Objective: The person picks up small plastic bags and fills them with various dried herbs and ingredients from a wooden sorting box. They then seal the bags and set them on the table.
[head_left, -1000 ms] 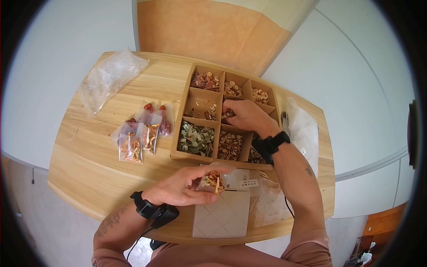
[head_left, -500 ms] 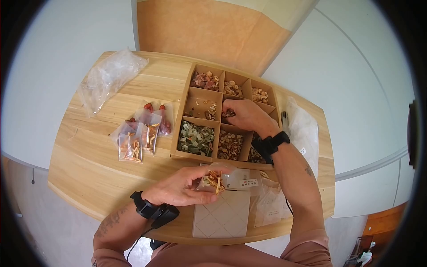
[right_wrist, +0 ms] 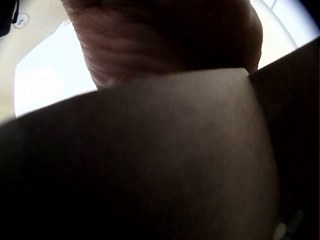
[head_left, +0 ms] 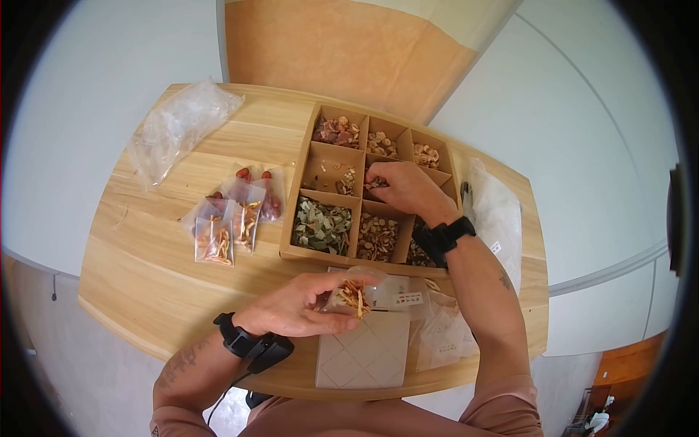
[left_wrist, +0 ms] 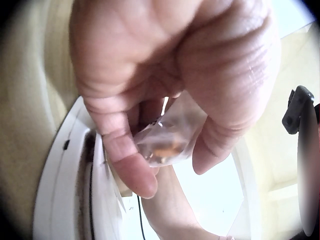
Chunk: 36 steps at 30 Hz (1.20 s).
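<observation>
My left hand (head_left: 295,306) holds a small clear bag (head_left: 352,297) with dried strips inside, above the front of the table; the left wrist view shows the bag (left_wrist: 170,142) between thumb and fingers. My right hand (head_left: 409,191) reaches into the middle compartment of a divided cardboard box (head_left: 291,251), fingers curled down at dark dried pieces (head_left: 376,182). Whether it pinches any is hard to see. In the right wrist view a box wall covers the fingers, with only part of the hand (right_wrist: 170,40) showing.
Filled clear bags (head_left: 222,237) lie left of the box. A crumpled plastic bag (head_left: 186,124) is at the back left. Below my left hand are a patterned white pad (head_left: 362,353) and, to its right, flat plastic bags (head_left: 443,335). More plastic (head_left: 502,218) lies right of the box.
My right hand has shifted very slightly within the middle compartment, and dark pieces show a little more by its fingertips. The bag in my left hand has tilted slightly.
</observation>
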Available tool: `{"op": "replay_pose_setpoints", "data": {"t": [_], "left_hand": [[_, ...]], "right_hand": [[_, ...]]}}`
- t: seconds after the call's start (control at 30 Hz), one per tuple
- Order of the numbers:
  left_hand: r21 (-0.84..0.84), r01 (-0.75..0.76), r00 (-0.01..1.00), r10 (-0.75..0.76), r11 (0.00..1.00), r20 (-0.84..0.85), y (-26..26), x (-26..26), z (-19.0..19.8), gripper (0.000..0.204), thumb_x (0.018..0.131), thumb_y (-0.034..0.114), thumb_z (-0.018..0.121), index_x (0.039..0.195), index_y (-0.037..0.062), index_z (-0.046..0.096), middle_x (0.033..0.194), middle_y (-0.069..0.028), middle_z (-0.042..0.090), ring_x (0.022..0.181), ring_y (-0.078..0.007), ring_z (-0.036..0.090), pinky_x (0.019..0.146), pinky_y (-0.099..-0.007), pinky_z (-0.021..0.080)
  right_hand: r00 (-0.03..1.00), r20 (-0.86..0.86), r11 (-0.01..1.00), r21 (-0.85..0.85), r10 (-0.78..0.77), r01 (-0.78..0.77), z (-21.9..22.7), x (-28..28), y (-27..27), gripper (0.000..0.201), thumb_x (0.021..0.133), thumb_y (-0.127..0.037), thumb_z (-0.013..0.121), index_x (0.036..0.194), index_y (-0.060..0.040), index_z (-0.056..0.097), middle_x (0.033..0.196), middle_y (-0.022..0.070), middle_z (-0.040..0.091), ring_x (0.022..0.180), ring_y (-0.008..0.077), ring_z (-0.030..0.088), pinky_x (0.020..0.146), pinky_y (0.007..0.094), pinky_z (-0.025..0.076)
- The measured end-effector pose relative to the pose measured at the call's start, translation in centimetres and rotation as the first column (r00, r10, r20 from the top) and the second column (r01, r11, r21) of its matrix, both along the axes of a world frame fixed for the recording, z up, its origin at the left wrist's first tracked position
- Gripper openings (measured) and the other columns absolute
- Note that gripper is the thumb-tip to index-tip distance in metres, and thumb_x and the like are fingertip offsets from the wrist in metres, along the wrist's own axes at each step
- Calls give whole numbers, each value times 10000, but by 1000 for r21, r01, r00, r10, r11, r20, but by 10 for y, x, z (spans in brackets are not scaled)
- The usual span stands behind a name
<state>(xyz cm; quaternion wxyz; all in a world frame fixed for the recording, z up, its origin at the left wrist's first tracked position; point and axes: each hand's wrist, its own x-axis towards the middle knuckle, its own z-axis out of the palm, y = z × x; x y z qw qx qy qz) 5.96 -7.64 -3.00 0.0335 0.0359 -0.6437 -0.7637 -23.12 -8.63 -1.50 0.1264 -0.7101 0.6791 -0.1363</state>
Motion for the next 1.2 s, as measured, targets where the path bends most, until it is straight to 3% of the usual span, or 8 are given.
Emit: {"op": "replay_pose_setpoints", "data": {"t": [0.2,0.3,0.67,0.87,1.07,1.2], "left_hand": [[-41,-4,999,5,999,34,0,1,1,608,908,75,704,1458,86,446,1124,-36,636,1099,-131,582,970,-289,487],[-133,-9,998,17,991,54,-1,2,1,604,903,116,721,1449,93,463,1103,-44,662,1075,-134,592,954,-292,484],[-227,-12,997,30,974,75,-2,2,0,597,897,150,734,1440,95,490,1091,-40,680,1042,-132,610,944,-290,482],[-160,-31,997,43,987,71,1,3,-6,603,895,155,739,1441,88,491,1081,-32,679,1028,-115,602,925,-278,492],[-233,-6,999,18,973,50,-1,2,-1,604,904,127,726,1452,81,478,1076,-33,669,1024,-102,592,915,-272,499],[-154,5,996,8,988,88,1,2,-4,613,908,117,719,1464,80,463,1104,-27,648,1053,-105,578,942,-277,504]], "right_hand": [[1000,19,1000,15,-23,23,1,2,1,209,838,-131,706,1026,-49,665,915,165,692,851,303,671,760,370,521],[998,58,999,22,-38,37,4,4,2,200,809,-121,699,996,-58,670,941,178,693,923,358,658,812,423,513],[996,61,998,17,-64,63,3,5,3,215,795,-133,713,993,-62,670,943,180,694,929,359,659,817,420,515],[995,87,998,-1,-56,57,3,6,4,215,796,-134,714,988,-49,669,937,182,694,922,358,660,812,417,515],[995,78,998,-12,-64,65,6,9,5,201,802,-134,710,981,-50,670,929,178,695,915,356,663,807,417,516],[995,78,998,-25,-58,60,3,6,5,192,808,-137,707,974,-49,668,924,177,695,912,358,662,806,418,515]]}}
